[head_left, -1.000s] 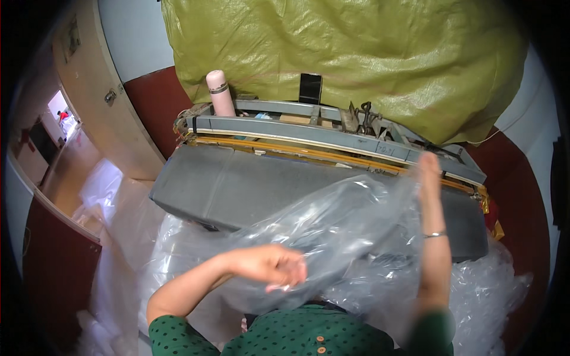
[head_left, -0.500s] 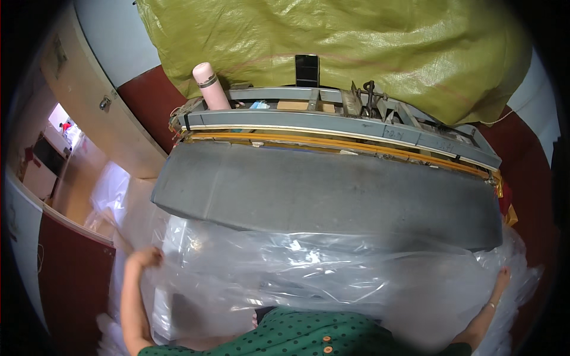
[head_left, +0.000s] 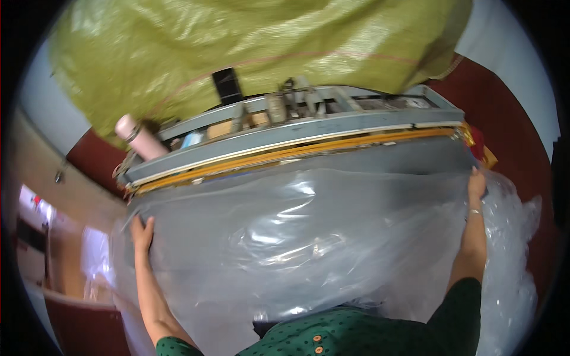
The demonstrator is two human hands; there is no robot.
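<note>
A wide clear plastic sheet is drawn over the long grey board, its far edge lying close to the orange strips. My left hand is closed on the sheet near its far left corner, with the thumb toward the right. At the far right corner my right hand pinches the same sheet, arm stretched out. Glare and folds run across the middle of the plastic. Behind the board stands a long grey metal frame with orange strips along its near side.
A pink flask, a dark phone-like slab and metal tools are on or by the frame. Behind hangs a yellow-green woven sheet. More plastic bunches at right. A door stands at left.
Both hands have moved forward, carrying the sheet's edge away from me over the grey board, which it now mostly covers. The view has tilted, so the frame slants up to the right.
</note>
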